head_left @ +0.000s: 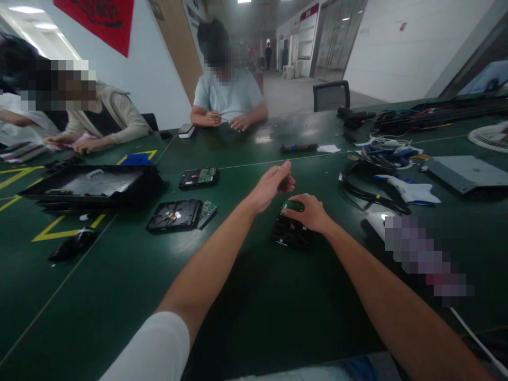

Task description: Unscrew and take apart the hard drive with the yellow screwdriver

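Note:
A black hard drive (291, 235) lies on the green table in front of me. Over its far end my right hand (311, 211) pinches a small green circuit board (292, 205) between thumb and fingers. The board is at or just above the drive; I cannot tell whether they touch. Just left of and beyond the drive, my left hand (273, 185) hovers with its fingers curled in and thumb up. What those fingers hold, if anything, is hidden. To the left lie another hard drive (173, 215), a loose circuit board (207, 213) leaning by it, and a drive with its board showing (198, 178).
Black trays (95, 182) and a black mouse-like object (73, 244) are at left. Cables (369, 193), a blue-white glove (413, 189), a grey metal box (470, 173) and a pixelated phone-like object (424, 259) lie at right. A screwdriver-like tool (299, 148) lies beyond my hands. Co-workers sit opposite.

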